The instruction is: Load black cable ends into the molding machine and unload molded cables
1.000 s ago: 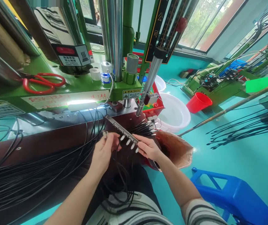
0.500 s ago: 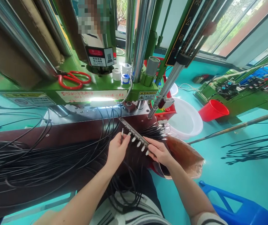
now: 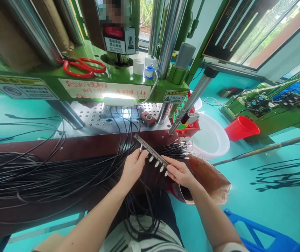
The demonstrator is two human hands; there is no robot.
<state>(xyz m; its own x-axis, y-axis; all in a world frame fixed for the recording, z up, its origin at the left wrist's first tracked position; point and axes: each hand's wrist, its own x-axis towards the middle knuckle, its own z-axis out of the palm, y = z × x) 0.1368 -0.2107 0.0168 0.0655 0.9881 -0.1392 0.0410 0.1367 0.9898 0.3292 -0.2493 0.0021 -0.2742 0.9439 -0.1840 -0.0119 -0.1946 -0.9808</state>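
Partly covered metal bar (image 3: 151,151), right hand (image 3: 180,172) clasping its end, left hand (image 3: 133,166) pinching metal piece (image 3: 141,147), mostly hidden

The slotted metal bar (image 3: 153,152) spans the gap between left fingers (image 3: 142,157) and right fingers (image 3: 171,163). Black cables (image 3: 47,175) obstruct the left fingers' left side; metal-tipped cable ends (image 3: 183,148) lie beyond the right fingers. Overhead access is unobstructed.

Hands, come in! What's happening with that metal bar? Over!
Left hand pinching small connector. Right hand gripping metal bar by one end. Silver connectors along its edge. No visible blockage between hands.
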